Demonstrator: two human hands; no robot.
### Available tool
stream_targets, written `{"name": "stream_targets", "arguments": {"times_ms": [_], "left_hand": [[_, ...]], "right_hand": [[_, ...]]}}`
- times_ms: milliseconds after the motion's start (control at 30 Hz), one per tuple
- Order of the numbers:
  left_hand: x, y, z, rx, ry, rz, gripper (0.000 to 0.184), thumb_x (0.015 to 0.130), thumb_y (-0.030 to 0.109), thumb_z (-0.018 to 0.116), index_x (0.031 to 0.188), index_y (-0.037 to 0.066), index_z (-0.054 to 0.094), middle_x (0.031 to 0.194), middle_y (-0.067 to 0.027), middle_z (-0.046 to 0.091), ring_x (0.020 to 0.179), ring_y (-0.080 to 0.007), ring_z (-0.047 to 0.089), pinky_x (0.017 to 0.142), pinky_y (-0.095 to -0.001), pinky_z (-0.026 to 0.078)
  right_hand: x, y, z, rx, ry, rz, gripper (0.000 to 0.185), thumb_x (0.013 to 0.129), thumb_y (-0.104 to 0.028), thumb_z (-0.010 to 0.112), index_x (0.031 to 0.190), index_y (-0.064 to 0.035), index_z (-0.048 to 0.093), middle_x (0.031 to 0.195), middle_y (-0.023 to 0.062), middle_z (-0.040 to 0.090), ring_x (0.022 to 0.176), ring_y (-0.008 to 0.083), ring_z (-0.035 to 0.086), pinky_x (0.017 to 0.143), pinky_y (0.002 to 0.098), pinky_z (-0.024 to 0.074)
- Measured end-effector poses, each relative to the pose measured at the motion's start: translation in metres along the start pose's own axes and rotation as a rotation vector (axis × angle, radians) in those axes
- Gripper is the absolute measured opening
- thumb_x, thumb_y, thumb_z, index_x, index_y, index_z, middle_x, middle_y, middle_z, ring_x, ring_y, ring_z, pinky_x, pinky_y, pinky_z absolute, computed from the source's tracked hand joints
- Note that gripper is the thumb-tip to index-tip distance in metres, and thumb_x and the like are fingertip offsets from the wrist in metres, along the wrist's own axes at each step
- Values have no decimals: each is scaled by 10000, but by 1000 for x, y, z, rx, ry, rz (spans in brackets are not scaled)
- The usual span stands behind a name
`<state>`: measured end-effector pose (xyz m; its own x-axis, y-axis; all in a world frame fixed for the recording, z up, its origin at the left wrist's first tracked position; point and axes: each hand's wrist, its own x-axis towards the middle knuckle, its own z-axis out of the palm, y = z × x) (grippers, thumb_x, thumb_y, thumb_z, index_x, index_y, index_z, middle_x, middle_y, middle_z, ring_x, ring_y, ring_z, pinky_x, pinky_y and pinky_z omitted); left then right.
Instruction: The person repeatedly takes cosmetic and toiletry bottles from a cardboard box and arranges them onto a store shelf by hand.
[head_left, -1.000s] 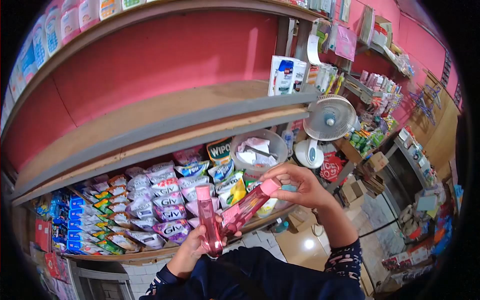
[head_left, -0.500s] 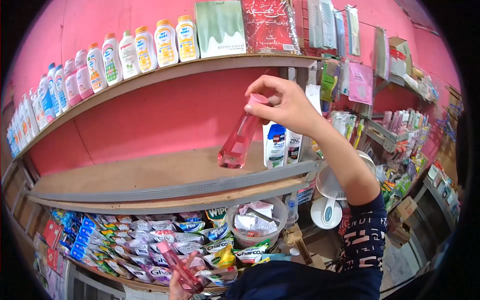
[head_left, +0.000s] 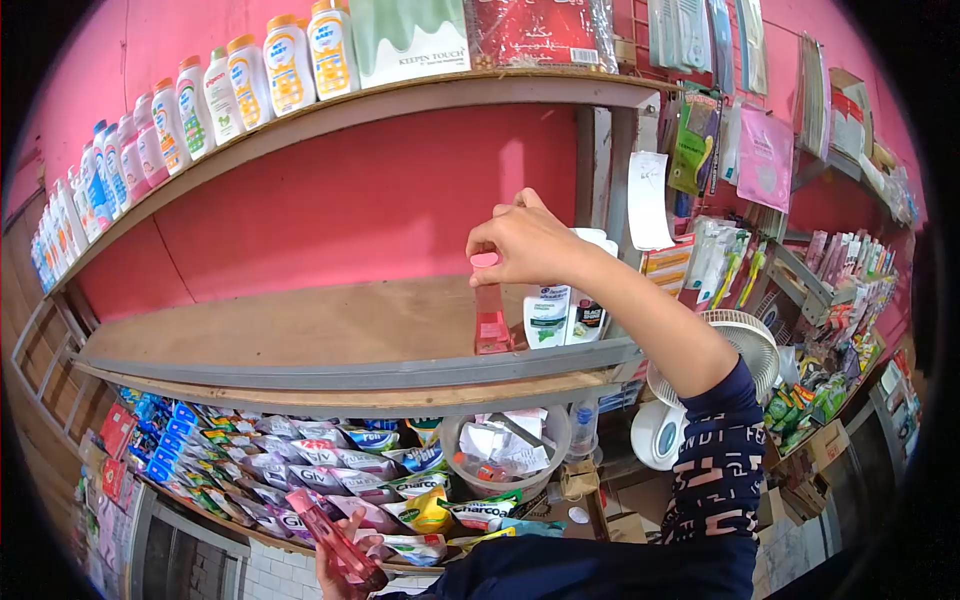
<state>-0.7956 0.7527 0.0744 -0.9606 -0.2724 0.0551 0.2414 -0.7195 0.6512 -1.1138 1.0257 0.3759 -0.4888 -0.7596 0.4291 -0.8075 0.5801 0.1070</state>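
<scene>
Bottle swung upright | right fingers pinch cap | left fingers clasp second bottle

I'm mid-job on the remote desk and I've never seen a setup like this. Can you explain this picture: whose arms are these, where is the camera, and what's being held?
There's no machine here: these are a person's own bare hands. The camera is worn on their head, looking forward and down, so the view curves at the edges.

The right hand grips a pink bottle by its cap, upright, at the front of the middle shelf. I can't tell whether the shelf bears its weight.

Beside it stand white shampoo bottles. The upper shelf carries more bottles and boxes; packed bags lie below.

Lower down, the left hand holds a second pink bottle, tilted.
</scene>
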Motion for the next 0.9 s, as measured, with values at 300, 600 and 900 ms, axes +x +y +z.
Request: {"name": "stream_targets", "arguments": {"times_ms": [300,600,900], "left_hand": [[10,-11,21,53,-61,-39,547,932,494,423,1267,66,480,1412,-191,387,1013,-356,615,636,-414,580],[6,-17,19,66,-36,-58,539,923,489,448,1270,77,475,1409,-176,401,1023,-348,609,627,-415,553],[12,-22,22,48,-22,-73,543,908,496,472,1245,71,463,1401,-174,408,1013,-347,606,631,-416,555]], "right_hand": [[-11,22,3,14,47,-11,370,690,-443,747,850,-114,696,761,36,671,810,182,571,861,363,293],[-14,24,-2,21,-2,32,373,694,-442,741,852,-107,704,769,65,677,797,199,583,880,364,293],[-12,20,-6,42,-44,2,382,671,-430,762,857,-100,714,777,69,688,765,196,597,857,356,293]]}}
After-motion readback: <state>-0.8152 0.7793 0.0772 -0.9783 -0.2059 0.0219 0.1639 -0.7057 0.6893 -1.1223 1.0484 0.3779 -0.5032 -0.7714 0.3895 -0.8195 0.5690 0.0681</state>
